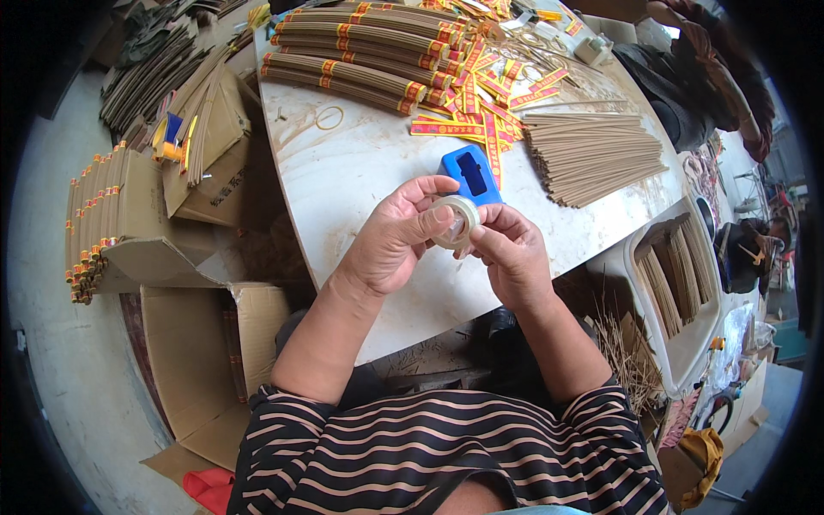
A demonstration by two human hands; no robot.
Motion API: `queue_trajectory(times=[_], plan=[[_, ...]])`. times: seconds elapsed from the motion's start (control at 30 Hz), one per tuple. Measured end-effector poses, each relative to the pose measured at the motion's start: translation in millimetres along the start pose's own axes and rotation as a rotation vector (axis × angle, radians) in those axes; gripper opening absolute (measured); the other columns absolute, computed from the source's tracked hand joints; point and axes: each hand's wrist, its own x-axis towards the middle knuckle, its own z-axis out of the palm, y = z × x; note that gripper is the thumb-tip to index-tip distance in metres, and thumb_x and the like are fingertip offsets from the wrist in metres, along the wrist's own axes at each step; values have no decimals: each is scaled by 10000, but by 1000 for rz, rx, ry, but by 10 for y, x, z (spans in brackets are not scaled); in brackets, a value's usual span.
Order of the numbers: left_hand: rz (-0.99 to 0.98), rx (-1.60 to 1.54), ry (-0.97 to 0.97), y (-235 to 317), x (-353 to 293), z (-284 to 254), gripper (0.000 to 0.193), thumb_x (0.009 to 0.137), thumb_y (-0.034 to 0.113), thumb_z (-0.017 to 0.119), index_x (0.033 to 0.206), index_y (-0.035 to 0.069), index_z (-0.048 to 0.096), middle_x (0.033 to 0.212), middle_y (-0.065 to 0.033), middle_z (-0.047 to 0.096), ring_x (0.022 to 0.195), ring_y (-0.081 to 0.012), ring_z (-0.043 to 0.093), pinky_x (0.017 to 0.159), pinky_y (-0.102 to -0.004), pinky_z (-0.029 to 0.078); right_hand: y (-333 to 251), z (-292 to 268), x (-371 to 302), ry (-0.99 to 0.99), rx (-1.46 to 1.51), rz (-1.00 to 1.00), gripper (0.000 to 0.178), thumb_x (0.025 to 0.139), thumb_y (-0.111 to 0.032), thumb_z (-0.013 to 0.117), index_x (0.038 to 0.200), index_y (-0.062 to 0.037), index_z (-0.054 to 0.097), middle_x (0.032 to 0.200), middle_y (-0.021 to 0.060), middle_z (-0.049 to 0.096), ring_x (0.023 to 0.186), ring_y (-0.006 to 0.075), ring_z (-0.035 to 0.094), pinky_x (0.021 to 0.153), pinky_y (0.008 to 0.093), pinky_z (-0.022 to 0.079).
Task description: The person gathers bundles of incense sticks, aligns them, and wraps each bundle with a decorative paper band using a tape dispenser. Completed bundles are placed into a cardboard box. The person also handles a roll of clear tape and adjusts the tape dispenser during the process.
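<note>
Above the table's near part, my left hand (390, 236) grips a roll of clear tape (470, 211) between thumb and fingers. The thumb and fingertips of my right hand (515, 257) pinch the roll's right edge; whether they hold the tape's loose end is too small to tell. Just beyond the hands lies a blue plastic tape dispenser (458, 160) with an open slot. Red and yellow paper label strips (455, 129) are scattered behind it. To the right a loose pile of thin brown incense sticks (592, 154) rests on the table.
Banded incense bundles (343, 64) are stacked at the table's far left, near a rubber band (328, 118). Cardboard boxes (193, 360) stand left on the floor, beside more bundles (94, 215). A white bin (687, 352) with sticks is at right. Another person (687, 81) is at far right.
</note>
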Motion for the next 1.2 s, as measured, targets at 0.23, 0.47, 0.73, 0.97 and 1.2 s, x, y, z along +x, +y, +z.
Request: queue_trajectory(times=[0.23, 0.47, 0.73, 0.97, 1.2], plan=[[9, 54, 29, -24, 13, -17, 515, 739, 272, 722, 1100, 17, 459, 944, -77, 578, 857, -170, 582, 753, -307, 500, 13, -8, 0, 23, -12, -19, 169, 795, -100, 632, 905, 18, 581, 810, 58, 605, 702, 114, 579, 676, 253, 487], [-36, 12, 18, 7, 1, -20, 483, 757, 280, 705, 1089, 28, 463, 938, -70, 579, 845, -155, 580, 761, -278, 482, 21, 6, -1, -3, 11, -5, 183, 795, -86, 629, 932, 25, 580, 832, 71, 609, 719, 123, 583, 686, 257, 487], [79, -49, 58, -44, 7, 30, 375, 789, 250, 680, 1027, 39, 481, 866, -56, 590, 755, -117, 573, 649, -255, 486, 5, 10, 0, -3, 12, 5, 189, 799, -84, 625, 941, 30, 574, 850, 75, 606, 731, 130, 584, 700, 269, 485], [148, 12, 78, -119, 23, 66, 389, 805, 316, 652, 1024, 55, 463, 840, -49, 578, 723, -106, 556, 593, -253, 467, 38, -36, 22, 17, 13, 16, 200, 808, -118, 603, 938, 26, 552, 854, 104, 616, 736, 173, 601, 706, 300, 500], [206, 166, 95, -99, -13, 156, 413, 826, 333, 625, 1052, 50, 427, 834, -40, 553, 732, -94, 524, 642, -235, 457, 12, -41, 41, 65, 104, 74, 189, 814, -123, 587, 909, 31, 532, 836, 118, 615, 702, 190, 606, 704, 311, 515]])
